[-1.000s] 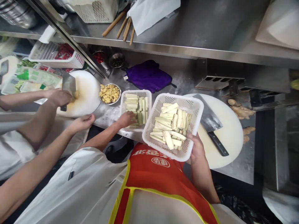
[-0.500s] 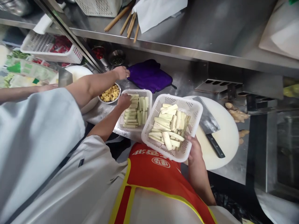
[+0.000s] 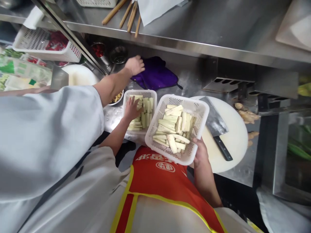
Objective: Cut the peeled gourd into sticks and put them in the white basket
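Note:
My right hand (image 3: 201,151) grips the right rim of a white perforated plastic basket (image 3: 151,142), held tilted in front of the red apron. Loosely heaped inside are pale, peeled-looking vegetable sticks (image 3: 173,142). Over a second white basket (image 3: 139,93), my left hand (image 3: 132,109) is open, its fingers spread above or lightly on pale green vegetable sticks (image 3: 147,111); contact is unclear. Those sticks lie in neat rows, partly hidden by the hand.
A co-worker's hand (image 3: 136,65) reaches across to a purple cloth (image 3: 157,76). To the right a cleaver (image 3: 216,124) lies on a round cutting board (image 3: 235,142), near some ginger (image 3: 247,116). A steel shelf edge (image 3: 170,42) runs above.
My left hand has shifted slightly right over the rows of sticks and spread its fingers. The co-worker's arm has reached further right, over the purple cloth.

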`<state>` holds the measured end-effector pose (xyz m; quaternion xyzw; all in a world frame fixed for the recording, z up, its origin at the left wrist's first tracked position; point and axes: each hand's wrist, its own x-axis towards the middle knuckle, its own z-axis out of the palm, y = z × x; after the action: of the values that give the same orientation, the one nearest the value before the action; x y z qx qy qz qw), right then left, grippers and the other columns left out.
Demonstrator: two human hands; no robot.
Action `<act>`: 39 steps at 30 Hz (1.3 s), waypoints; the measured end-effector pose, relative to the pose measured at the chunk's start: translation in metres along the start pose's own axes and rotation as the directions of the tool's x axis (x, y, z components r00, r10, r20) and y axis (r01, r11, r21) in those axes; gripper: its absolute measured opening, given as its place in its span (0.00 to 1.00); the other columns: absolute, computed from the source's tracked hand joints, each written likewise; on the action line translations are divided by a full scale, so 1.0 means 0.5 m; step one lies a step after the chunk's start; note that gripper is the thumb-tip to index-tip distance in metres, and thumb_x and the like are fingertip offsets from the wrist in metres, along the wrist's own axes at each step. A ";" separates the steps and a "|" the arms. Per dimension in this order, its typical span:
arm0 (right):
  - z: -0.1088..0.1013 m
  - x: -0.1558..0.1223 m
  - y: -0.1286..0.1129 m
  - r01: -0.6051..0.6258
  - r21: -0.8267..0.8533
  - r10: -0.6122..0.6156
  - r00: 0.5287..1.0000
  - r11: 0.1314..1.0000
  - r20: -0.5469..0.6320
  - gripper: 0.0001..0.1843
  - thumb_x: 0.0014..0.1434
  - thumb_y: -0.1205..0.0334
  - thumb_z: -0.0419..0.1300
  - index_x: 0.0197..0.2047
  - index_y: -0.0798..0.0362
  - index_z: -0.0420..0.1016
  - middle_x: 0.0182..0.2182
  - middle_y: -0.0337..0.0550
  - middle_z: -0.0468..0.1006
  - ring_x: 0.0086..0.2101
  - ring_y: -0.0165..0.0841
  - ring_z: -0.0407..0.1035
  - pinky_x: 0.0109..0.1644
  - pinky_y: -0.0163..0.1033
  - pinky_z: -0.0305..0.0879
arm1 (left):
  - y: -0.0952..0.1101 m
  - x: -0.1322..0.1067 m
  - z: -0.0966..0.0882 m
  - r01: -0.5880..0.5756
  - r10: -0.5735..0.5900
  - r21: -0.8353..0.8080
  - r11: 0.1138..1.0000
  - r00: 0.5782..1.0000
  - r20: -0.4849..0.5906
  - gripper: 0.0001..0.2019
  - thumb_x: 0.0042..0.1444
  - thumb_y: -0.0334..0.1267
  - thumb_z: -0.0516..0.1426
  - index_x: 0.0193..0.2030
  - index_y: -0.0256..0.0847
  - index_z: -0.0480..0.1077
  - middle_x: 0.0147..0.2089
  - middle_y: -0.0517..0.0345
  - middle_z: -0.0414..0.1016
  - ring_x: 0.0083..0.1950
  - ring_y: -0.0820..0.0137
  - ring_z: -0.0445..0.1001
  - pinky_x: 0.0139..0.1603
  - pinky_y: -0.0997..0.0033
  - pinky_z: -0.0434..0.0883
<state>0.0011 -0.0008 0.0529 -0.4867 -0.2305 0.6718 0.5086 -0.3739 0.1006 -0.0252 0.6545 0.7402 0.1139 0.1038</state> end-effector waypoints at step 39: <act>0.004 0.002 0.001 -0.001 0.008 0.002 0.997 1.000 -0.079 0.28 0.45 0.63 0.68 0.52 0.45 0.75 0.49 0.41 0.84 0.47 0.41 0.79 0.53 0.47 0.78 | 0.063 0.161 -0.019 0.251 -0.122 -0.564 0.786 0.959 0.256 0.13 0.65 0.47 0.54 0.43 0.39 0.72 0.37 0.52 0.80 0.35 0.69 0.78 0.37 0.71 0.74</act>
<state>-0.0009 0.0002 0.0528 -0.5112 -0.2071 0.6533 0.5187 -0.3566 0.1841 -0.0070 0.5208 0.7142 0.2595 0.3890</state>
